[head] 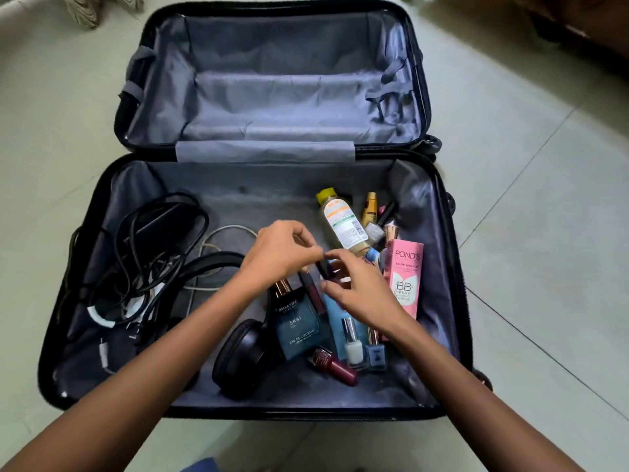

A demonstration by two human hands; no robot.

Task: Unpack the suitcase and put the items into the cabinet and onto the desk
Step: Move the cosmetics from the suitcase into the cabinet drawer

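The suitcase (279, 97) lies open on the floor (527, 199), with black cables (146, 250) on the left of its near half. Above the cologne box (297, 328), the left hand (279, 253) and right hand (360, 291) together pinch a slim dark tube (321, 269).

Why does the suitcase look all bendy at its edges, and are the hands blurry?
Head view: the wide-angle lens bows the suitcase rim and the floor tile lines. Same view: the left hand and right hand, pinching a small dark tube, look slightly soft at the fingertips, while the Pond's box lettering stays readable. The light is soft and the shadows are faint.
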